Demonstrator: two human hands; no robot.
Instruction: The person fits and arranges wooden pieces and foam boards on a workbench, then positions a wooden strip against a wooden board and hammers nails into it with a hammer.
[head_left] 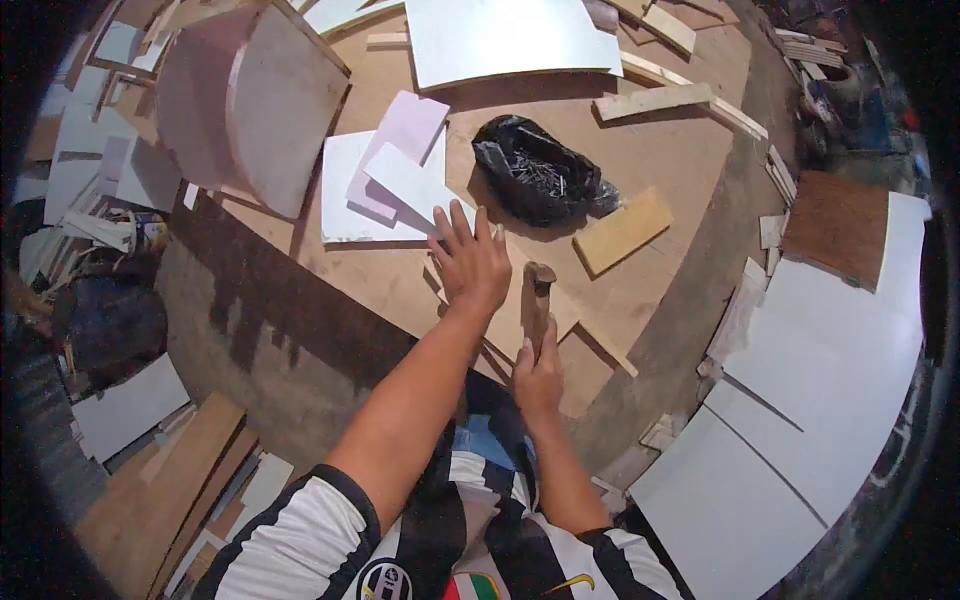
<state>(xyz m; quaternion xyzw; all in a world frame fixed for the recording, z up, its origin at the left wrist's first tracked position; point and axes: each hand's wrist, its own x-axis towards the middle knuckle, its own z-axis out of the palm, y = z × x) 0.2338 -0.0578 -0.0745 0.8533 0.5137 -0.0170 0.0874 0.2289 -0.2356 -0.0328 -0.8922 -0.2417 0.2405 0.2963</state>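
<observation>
My right hand [540, 378] is wrapped round the wooden handle of a hammer [538, 300], its metal head pointing away from me. To its left, my left hand [472, 262] reaches forward with fingers spread, at the near corner of a white board piece [405, 176]; whether it touches the piece I cannot tell. Beneath that piece lie a pale pink strip [420, 118] and a larger white panel [345, 200]. Beyond the hammer an open black plastic bag [525, 165] holds many thin nails. A yellowish block [624, 232] lies beside the bag. Light wooden boards [560, 322] lie under the hammer.
All this rests on a brown worktable [690, 210]. A large curved panel assembly [270, 110] stands at the left, a white sheet [510, 40] lies at the back, and wood strips [655, 102] at the back right. White panels [790, 350] and wood offcuts [185, 480] flank the table.
</observation>
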